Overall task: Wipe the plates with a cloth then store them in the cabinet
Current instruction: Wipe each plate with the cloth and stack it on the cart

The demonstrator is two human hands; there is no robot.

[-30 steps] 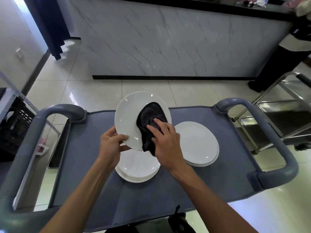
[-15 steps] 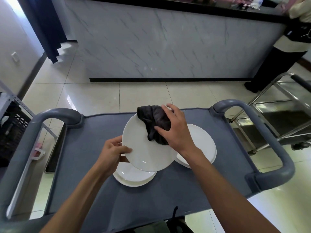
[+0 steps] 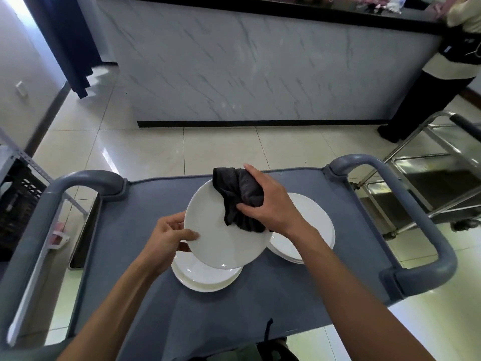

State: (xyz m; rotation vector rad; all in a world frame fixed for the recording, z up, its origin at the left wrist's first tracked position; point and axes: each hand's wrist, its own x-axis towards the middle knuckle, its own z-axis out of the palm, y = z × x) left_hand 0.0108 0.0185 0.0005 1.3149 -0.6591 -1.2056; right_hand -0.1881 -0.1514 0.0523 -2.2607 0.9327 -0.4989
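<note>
My left hand (image 3: 169, 233) grips the left rim of a white plate (image 3: 216, 241), holding it nearly flat above the grey cart top (image 3: 125, 256). My right hand (image 3: 270, 204) grips a black cloth (image 3: 239, 194) and presses it on the plate's far right part. Under the held plate lies a stack of white plates (image 3: 205, 277) on the cart. A second stack of white plates (image 3: 312, 225) sits to the right, partly hidden by my right wrist.
The cart has grey loop handles at the left (image 3: 65, 183) and right (image 3: 426, 230). A steel trolley (image 3: 426, 183) stands to the right, with a person (image 3: 437, 74) by the marble counter (image 3: 260, 69). A black crate (image 3: 18, 199) on a shelf is at the left.
The plate has tipped down from upright to nearly flat. My right hand with the cloth has slid from the plate's middle to its far right edge.
</note>
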